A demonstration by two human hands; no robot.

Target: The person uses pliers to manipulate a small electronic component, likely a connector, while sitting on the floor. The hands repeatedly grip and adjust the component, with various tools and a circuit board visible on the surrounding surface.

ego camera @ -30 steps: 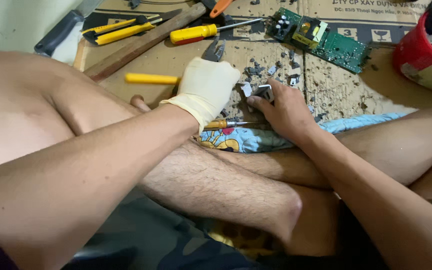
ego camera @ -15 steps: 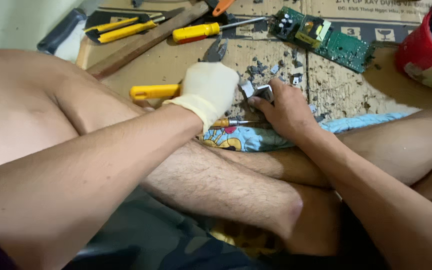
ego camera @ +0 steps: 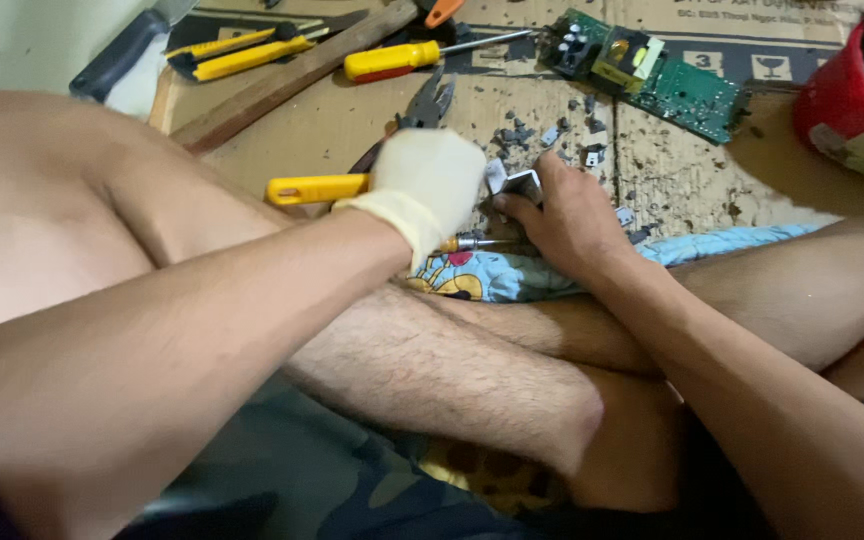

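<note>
Barely shifted, gloved left hand grips a yellow-handled tool; bare right hand pinches a metal piece.

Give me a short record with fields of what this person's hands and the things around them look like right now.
Left hand: left hand, in a pale glove, grips a yellow-handled tool
Right hand: right hand, bare, pinches a small grey metal part
Between the hands: a thin screwdriver lies on the patterned cloth
Floor covering: cardboard strewn with small grey bits
Farther off: green circuit board, yellow-handled screwdriver, pliers, wooden stick
Right edge: red tub
</note>
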